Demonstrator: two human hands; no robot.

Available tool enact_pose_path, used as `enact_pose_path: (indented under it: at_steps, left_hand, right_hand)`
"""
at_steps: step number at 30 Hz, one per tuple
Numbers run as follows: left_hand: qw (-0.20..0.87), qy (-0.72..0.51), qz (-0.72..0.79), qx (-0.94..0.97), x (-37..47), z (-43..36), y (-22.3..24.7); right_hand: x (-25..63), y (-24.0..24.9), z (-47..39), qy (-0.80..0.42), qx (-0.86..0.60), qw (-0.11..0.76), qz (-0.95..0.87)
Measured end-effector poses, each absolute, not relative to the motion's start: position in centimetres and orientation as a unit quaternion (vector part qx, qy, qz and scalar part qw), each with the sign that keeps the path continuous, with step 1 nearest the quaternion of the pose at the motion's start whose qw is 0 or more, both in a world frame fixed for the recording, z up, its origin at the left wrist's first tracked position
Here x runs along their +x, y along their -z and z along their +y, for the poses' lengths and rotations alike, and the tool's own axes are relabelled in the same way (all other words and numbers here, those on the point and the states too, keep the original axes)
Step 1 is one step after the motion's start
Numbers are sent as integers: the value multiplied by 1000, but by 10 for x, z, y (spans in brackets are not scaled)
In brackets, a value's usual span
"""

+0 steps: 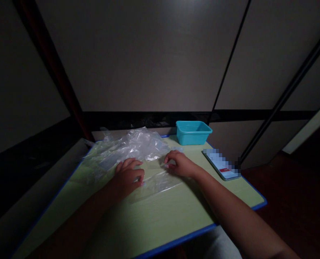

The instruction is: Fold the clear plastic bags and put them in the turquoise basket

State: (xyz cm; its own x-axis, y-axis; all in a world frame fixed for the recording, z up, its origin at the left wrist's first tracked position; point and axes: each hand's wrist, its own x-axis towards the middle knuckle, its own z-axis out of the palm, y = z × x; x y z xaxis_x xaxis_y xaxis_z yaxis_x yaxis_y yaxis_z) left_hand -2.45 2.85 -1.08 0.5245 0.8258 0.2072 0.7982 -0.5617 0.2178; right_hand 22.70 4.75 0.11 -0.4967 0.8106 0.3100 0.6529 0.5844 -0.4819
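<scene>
A clear plastic bag [160,182] lies flat across the middle of the table. At its left part, my left hand [129,177] pinches the film between thumb and forefinger, the other fingers spread toward the back. My right hand [177,163] is curled over the bag's upper right part, thumb and forefinger pressed together on a bit of the film. Just behind my hands is a crumpled heap of clear plastic bags [140,142], spreading to the table's left edge.
A turquoise plastic basket [192,138] stands at the back right of the light green table [154,223], which has a blue rim. To its front right lies a phone [221,163] with a lit screen. Panelled cabinet doors [149,57] rise right behind the table.
</scene>
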Motion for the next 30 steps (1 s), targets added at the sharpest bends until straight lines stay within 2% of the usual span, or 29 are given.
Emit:
enact_pose_path:
  at_steps: [2, 6, 10, 24, 30]
  left_hand:
    - [45, -146, 472, 868, -24, 28, 11]
    - [50, -153, 464, 871, -24, 27, 11]
    - [61, -160, 445, 879, -25, 28, 9]
    - [60, -144, 343, 926, -24, 25, -4]
    - [45, -103, 352, 929, -18, 15, -14]
  right_hand:
    - [230, -4, 47, -175, -419, 263, -851]
    - [236, -6, 45, -273, -397, 174, -859]
    - [236, 0, 45, -277, -417, 137, -855]
    - [234, 1, 42, -256, -430, 164, -850]
    - [234, 0, 41, -266, -435, 161, -845]
